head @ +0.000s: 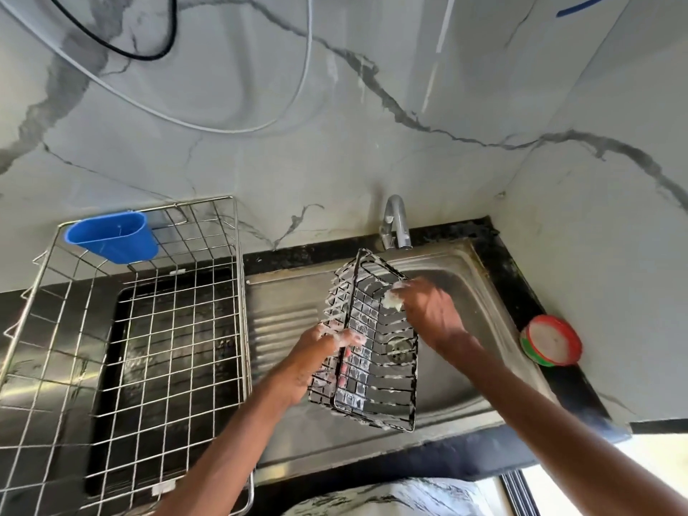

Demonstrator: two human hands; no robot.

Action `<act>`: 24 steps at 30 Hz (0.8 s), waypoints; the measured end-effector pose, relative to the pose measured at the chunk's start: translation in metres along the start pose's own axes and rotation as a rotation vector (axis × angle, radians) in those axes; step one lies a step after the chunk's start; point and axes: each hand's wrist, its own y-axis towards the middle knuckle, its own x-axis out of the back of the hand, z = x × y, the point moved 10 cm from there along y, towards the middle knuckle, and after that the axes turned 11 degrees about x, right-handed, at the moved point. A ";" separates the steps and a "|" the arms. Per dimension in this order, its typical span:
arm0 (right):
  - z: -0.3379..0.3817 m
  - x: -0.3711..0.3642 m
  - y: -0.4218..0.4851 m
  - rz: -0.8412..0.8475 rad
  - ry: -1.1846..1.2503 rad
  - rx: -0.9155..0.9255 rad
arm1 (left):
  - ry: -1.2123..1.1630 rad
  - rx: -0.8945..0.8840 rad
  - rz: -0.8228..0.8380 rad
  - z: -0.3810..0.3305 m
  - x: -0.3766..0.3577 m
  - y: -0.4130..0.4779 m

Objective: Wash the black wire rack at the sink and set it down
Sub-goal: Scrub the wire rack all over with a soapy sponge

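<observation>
The black wire rack (376,351) hangs tilted over the steel sink (480,303), streaked with white suds. My left hand (320,351) grips its left side, soapy fingers hooked through the wires. At the rack's upper right edge my right hand (428,310) presses a small foamy scrub pad (394,299) against the wires. The tap (396,225) stands just behind the rack; no water stream is visible.
A large steel wire dish basket (149,348) with a blue plastic cup holder (111,236) fills the counter at left. A round red-and-green soap tub (553,340) sits on the black counter edge at right. The marble wall rises close behind.
</observation>
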 end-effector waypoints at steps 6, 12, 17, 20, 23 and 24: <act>0.015 -0.055 -0.007 0.203 -0.189 0.095 | -0.090 -0.025 -0.031 -0.005 0.002 -0.004; 0.020 -0.065 0.001 0.294 -0.124 0.099 | -0.112 -0.024 -0.045 -0.009 -0.003 -0.014; 0.013 -0.063 0.005 0.271 -0.057 0.069 | -0.083 -0.021 -0.048 -0.013 -0.007 -0.020; 0.015 -0.065 0.008 0.309 -0.063 0.055 | -0.064 0.020 -0.067 -0.010 -0.008 -0.021; 0.018 -0.072 0.009 0.351 -0.103 0.105 | 0.017 0.032 -0.088 -0.012 -0.008 -0.024; 0.019 -0.074 0.008 0.352 -0.124 0.126 | 0.025 0.022 -0.098 -0.013 -0.008 -0.026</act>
